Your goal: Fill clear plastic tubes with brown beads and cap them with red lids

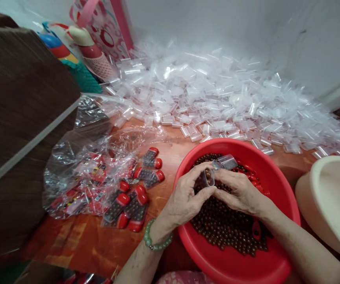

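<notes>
Both hands work over a red plastic basin (279, 185) holding several small brown beads (225, 228) and some red caps (255, 179). My left hand (186, 195) pinches a small clear plastic vial (209, 177) partly filled with brown beads. My right hand (239, 191) is closed beside it, fingers touching the vial's end. A second clear vial (225, 161) lies just above the hands. A green bead bracelet (155, 238) circles my left wrist.
A large heap of empty clear vials (217, 98) covers the back of the orange-brown table. Filled red-capped vials (134, 197) lie on a clear plastic bag (81, 169) at the left. A cream bowl (332, 197) stands right, a dark brown board (19, 110) left.
</notes>
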{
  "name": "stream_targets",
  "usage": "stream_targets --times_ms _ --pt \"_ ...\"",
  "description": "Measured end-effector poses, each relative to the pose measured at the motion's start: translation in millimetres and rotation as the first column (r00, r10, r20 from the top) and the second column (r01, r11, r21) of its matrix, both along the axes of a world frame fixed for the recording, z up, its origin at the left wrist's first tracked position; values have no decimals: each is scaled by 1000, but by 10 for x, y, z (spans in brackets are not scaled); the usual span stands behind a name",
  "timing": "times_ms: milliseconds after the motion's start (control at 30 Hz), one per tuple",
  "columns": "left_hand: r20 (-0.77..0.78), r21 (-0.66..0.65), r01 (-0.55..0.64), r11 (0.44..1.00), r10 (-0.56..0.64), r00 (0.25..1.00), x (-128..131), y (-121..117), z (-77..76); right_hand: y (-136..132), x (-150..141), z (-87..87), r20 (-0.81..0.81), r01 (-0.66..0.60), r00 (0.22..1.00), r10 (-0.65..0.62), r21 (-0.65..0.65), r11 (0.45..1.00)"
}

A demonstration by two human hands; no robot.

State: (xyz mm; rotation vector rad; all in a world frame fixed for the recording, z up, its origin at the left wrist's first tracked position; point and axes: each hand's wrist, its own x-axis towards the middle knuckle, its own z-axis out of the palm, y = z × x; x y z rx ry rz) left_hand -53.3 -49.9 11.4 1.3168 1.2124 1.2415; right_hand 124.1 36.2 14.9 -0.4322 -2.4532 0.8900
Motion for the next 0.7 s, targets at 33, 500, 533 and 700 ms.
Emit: stream_targets --times_ms 33,500,533,700 --pt "11 -18 -1 1000 1 1000 -2 6 3 7 8 22 -1 16 1000 -16 16 1000" --pt "-140 -4 32 999 -32 990 10 44 41 -43 34 135 -97 84 992 -80 38 996" --pt "-148 3 33 999 -32 989 11 45 45 -43 36 131 -95 77 993 -73 35 996" --pt "-168 46 51 998 -43 985 6 47 47 -39 47 135 -42 52 998 -52 -8 999"
